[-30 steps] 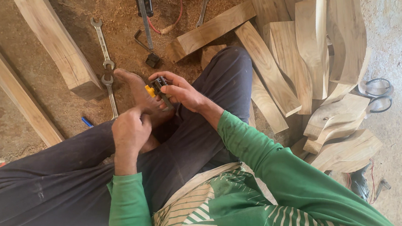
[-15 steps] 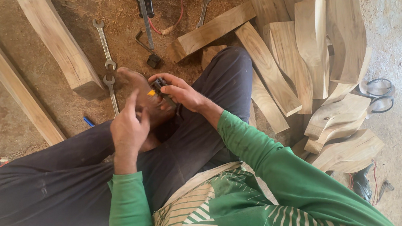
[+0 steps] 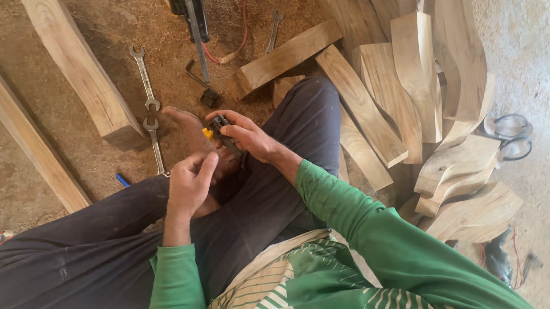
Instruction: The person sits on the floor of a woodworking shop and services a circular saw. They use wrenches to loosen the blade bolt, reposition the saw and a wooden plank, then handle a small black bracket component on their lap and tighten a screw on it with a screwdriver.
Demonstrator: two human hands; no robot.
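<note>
At the frame centre, the right hand (image 3: 246,136) grips a small black-and-yellow tool (image 3: 216,126); the left hand (image 3: 189,183), loosely curled and holding nothing, touches it.

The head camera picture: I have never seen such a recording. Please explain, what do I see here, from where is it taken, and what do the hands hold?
The picture comes from a camera worn on a person's head, looking straight down at their own lap. There is no machine, only two bare hands. The person sits cross-legged on a sawdust-covered floor, in dark trousers and green sleeves. The right hand grips a small black and yellow part; what it is exactly is too small to tell. The left hand is just beside it, fingers reaching toward the part. On the floor lie two spanners, straight wooden planks, a pile of curved cut wood pieces at the right, and a power tool with a red cable at the top.
</note>
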